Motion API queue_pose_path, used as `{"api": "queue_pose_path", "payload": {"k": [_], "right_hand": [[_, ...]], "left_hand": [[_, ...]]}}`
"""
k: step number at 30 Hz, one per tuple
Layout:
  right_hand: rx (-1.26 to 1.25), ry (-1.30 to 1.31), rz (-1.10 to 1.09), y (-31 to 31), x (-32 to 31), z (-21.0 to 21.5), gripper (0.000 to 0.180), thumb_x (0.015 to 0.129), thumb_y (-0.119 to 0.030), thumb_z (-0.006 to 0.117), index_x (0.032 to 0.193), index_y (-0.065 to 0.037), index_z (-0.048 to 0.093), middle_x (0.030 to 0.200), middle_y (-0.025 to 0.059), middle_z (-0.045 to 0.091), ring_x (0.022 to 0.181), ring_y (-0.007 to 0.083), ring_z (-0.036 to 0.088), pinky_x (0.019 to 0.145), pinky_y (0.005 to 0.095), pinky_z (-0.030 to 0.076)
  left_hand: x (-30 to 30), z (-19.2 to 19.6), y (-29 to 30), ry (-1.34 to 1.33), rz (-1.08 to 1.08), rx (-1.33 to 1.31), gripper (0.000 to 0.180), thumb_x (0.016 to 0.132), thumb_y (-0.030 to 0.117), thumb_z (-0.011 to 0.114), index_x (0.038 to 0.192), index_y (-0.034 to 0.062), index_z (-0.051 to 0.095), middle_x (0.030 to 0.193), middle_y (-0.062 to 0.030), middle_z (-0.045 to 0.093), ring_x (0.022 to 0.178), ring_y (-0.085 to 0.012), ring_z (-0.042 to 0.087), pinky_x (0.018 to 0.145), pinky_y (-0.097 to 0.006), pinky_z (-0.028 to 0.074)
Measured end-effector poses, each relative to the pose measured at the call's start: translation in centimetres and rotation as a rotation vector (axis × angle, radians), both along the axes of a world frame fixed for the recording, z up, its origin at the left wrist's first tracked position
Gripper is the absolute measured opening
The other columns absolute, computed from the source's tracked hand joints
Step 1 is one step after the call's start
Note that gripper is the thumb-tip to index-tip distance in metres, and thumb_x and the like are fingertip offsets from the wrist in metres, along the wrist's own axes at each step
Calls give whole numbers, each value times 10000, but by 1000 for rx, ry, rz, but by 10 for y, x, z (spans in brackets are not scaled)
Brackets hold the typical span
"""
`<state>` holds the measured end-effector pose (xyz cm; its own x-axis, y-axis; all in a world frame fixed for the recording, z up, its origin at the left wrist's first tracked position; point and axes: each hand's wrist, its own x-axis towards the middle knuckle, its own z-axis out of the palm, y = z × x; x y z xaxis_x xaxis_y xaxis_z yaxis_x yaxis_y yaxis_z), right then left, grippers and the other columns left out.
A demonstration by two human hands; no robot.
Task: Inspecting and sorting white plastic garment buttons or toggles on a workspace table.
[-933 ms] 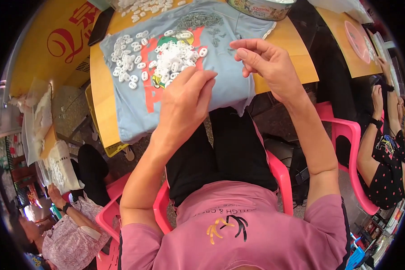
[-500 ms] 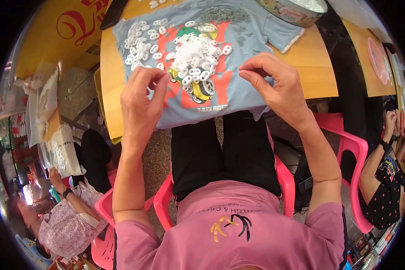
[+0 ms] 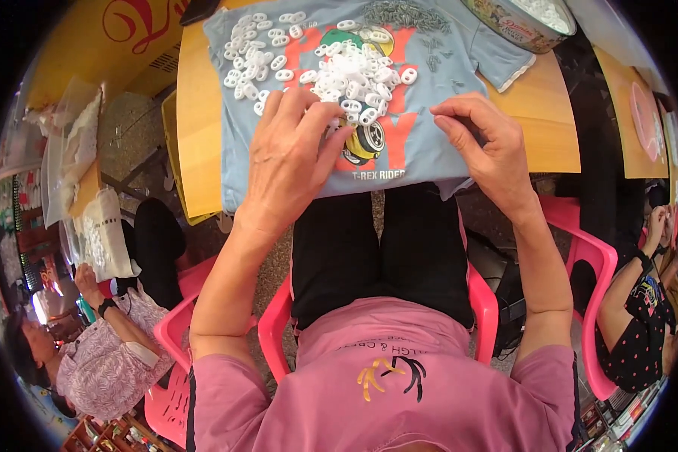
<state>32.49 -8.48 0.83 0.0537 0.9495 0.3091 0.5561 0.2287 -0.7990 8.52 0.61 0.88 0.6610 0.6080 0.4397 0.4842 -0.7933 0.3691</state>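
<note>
My left hand (image 3: 290, 154) is at the lower left edge of a heap of white oval two-holed plastic pieces (image 3: 354, 75). Its fingers are bent, with the thumb and index fingertips apart beside the nearest pieces. To the right of the heap, my right hand (image 3: 493, 147) hovers over the grey-blue printed T-shirt (image 3: 422, 154), which lies spread on the table. There the thumb and index finger are pinched together; anything between them is too small to name. More white pieces lie loose at the shirt's left, and small thin grey parts (image 3: 403, 15) are piled at its far side.
A round tin (image 3: 520, 26) holding white pieces stands at the far right of the wooden table (image 3: 546, 113). A dark flat object (image 3: 200, 10) lies at the far left corner. People sit in pink chairs on both sides, a person's patterned sleeve (image 3: 105, 369) showing at left.
My left hand has moved right, to the heap's near edge, and its fingers have spread over the pieces. My right hand keeps its pinch. The whole view has shifted slightly.
</note>
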Motion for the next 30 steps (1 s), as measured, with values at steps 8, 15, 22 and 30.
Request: {"api": "queue_pose_path", "payload": {"k": [8,15,22,30], "right_hand": [[13,-5,5,0,-1,0,86,872,7,630,951,40,638,888,79,637,815,148,606,726,249,478],[-1,6,24,-1,0,0,85,876,-1,630,952,36,640,886,74,630,801,139,599,716,242,473],[3,9,12,-2,1,-4,92,878,-6,632,960,35,642,887,66,630,797,127,594,706,237,473],[-27,122,4,-2,3,-11,110,912,-34,612,991,36,645,895,17,618,765,64,557,669,202,448]], "left_hand": [[8,4,3,-11,25,65,190,769,107,721,924,40,634,925,-96,545,868,-293,516,752,-391,439],[9,4,14,12,-2,101,123,785,85,692,900,66,655,886,-88,548,853,-287,522,756,-386,443],[10,5,20,-27,-80,21,102,776,59,685,860,57,626,867,-91,549,846,-292,517,757,-386,439],[5,6,6,-17,-76,62,176,742,133,744,818,52,607,843,-90,545,856,-298,509,747,-397,424]]}}
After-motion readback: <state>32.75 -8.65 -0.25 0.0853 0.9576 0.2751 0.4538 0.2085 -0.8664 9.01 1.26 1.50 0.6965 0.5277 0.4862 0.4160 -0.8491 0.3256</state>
